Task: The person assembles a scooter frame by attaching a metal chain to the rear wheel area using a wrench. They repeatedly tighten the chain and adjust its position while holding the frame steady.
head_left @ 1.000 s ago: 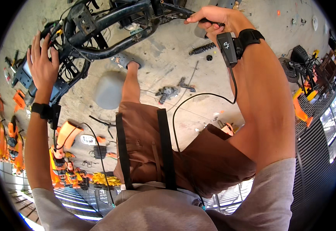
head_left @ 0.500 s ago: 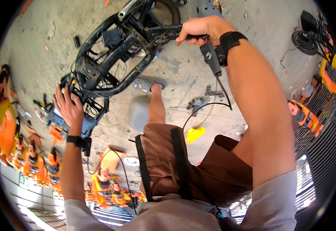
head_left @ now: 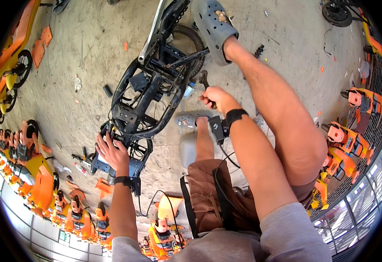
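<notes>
A stripped black scooter frame lies on the concrete floor in front of me, its wheel at the far end. My left hand is spread, fingers apart, on the dark parts and wiring at the near left end of the frame. In my right hand is a dark wrench, its head sticking out past my fingers, apart from the frame. My right foot in a grey clog is beside the end of a black bar on the frame; whether it presses there I cannot tell.
My left clog stands right of the frame, near a grey rounded piece. A black spring and scraps lie on the floor. Orange scooters line the left and near sides, others the right.
My right hand has drawn back toward me from the bar's end with the wrench. My right leg, largely hidden before, now shows stretched forward. The view has shifted; my left hand stays at the frame.
</notes>
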The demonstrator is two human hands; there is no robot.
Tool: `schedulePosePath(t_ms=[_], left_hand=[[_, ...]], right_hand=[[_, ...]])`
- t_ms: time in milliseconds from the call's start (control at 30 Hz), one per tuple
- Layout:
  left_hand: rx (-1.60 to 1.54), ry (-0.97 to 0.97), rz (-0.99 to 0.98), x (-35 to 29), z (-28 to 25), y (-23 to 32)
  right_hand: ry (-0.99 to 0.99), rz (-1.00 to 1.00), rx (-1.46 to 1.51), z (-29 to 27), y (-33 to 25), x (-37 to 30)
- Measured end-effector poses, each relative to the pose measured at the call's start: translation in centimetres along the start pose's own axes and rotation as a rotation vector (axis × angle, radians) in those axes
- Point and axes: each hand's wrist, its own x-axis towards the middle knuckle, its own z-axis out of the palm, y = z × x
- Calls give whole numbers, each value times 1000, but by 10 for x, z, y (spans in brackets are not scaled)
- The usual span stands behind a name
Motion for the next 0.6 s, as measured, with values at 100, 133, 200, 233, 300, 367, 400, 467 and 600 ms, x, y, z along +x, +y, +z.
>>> schedulePosePath(t_ms=[100,133,200,233,300,367,400,467,600], left_hand=[[8,6,-3,1,-2,-1],[5,-1,-3,0,-3,0],[-11,1,7,3,-4,2],[-14,4,9,4,-3,1],[-4,14,16,4,-3,1],[-4,17,8,3,-3,-2],[-5,18,5,2,-3,-2],[-3,22,7,2,-3,-1],[-6,9,-14,0,-1,-1]], right_hand=[[-23,-26,569,27,7,13],[-24,-42,727,33,9,15],[-161,-39,799,40,3,22],[-187,-36,801,44,-2,27],[-136,-53,715,52,-8,35],[-89,-73,661,61,-15,35],[-66,-83,634,64,-18,34],[-80,-77,610,61,-23,34],[-165,-66,510,60,-36,32]])
